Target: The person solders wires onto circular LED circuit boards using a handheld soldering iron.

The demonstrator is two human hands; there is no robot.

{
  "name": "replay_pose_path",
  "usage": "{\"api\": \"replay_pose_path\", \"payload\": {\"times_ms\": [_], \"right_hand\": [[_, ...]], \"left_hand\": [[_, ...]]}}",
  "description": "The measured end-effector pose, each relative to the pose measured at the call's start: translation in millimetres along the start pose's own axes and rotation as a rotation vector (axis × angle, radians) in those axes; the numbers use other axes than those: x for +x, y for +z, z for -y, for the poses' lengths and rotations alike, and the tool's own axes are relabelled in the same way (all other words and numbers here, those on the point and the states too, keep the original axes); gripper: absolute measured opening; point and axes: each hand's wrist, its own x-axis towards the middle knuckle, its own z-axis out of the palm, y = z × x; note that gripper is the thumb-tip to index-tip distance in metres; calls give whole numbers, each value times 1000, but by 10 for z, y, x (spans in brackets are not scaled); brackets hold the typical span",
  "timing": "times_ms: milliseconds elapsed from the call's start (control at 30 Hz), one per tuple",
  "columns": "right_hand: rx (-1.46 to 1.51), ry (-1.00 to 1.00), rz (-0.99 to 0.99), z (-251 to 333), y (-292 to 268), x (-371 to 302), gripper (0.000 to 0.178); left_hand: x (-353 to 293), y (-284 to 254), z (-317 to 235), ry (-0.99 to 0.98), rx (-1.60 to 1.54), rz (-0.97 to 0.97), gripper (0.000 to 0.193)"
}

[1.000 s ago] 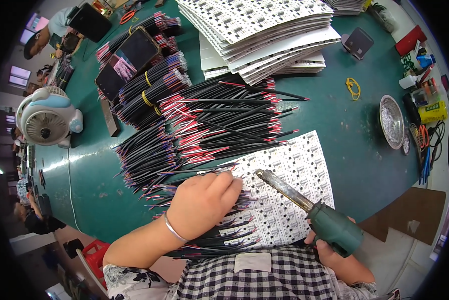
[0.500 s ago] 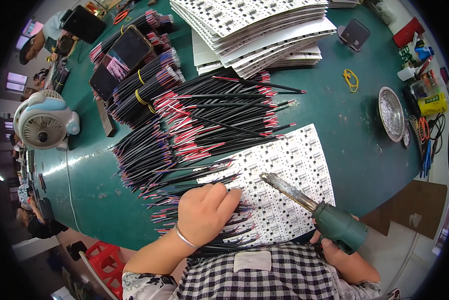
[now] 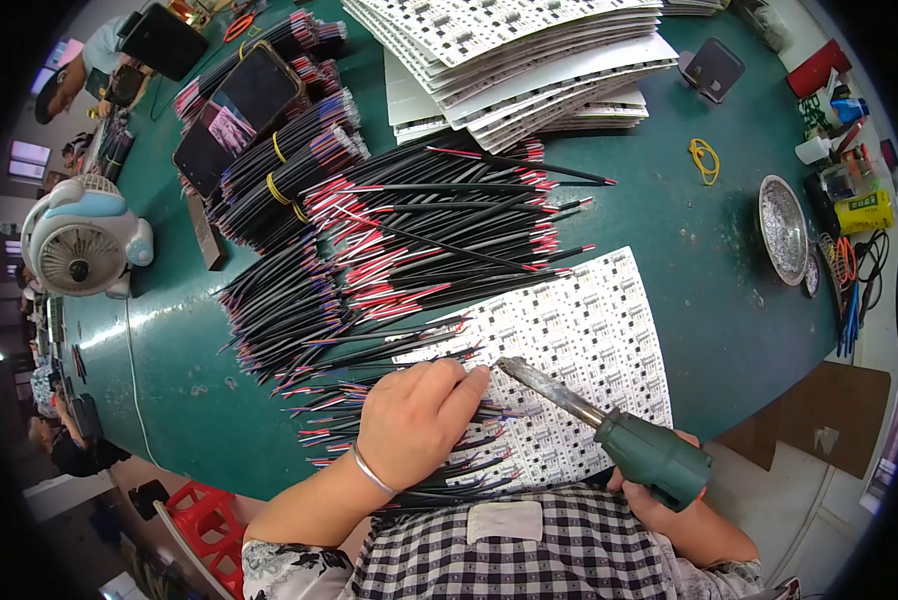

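Observation:
My left hand (image 3: 407, 418), with a bracelet at the wrist, is closed in a pinch over the left part of a white circuit board sheet (image 3: 609, 345). Its thumb and fingertips meet at a wire end, mostly hidden by the fingers. A soldering iron (image 3: 657, 458) with a green handle is gripped by my right hand (image 3: 649, 500), partly hidden behind the handle. The iron's tip is right beside my left fingertips, over the sheet. Several black cables (image 3: 344, 408) with coloured ends lie along the sheet's left edge.
Loose black cables (image 3: 449, 230) with red and white ends lie beyond the sheet, near tied cable bundles (image 3: 269, 190) and a phone (image 3: 239, 115). Farther back stands a stack of board sheets (image 3: 529, 75). A metal bowl (image 3: 784, 230) is at right, a fan (image 3: 84, 240) at left.
My right hand has brought the soldering iron left, its tip now close to my left fingertips. My left hand has shifted slightly, still pinching.

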Motion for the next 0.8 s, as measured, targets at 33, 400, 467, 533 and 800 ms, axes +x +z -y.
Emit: {"api": "replay_pose_path", "payload": {"times_ms": [33, 400, 467, 533, 800], "right_hand": [[6, -2, -16, 3, 9, 8, 35], [-37, -25, -2, 74, -23, 71, 28], [-11, -79, 21, 88, -39, 111, 27], [-26, -67, -4, 101, -35, 110, 28], [16, -20, -5, 86, -39, 61, 31]], "left_hand": [[1, 4, 2, -13, -3, 5, 33], [20, -10, -14, -29, 15, 41, 32], [24, -19, -31, -37, 27, 55, 32], [23, -19, -21, -37, 30, 63, 32], [32, -27, -7, -16, 20, 58, 33]]}}
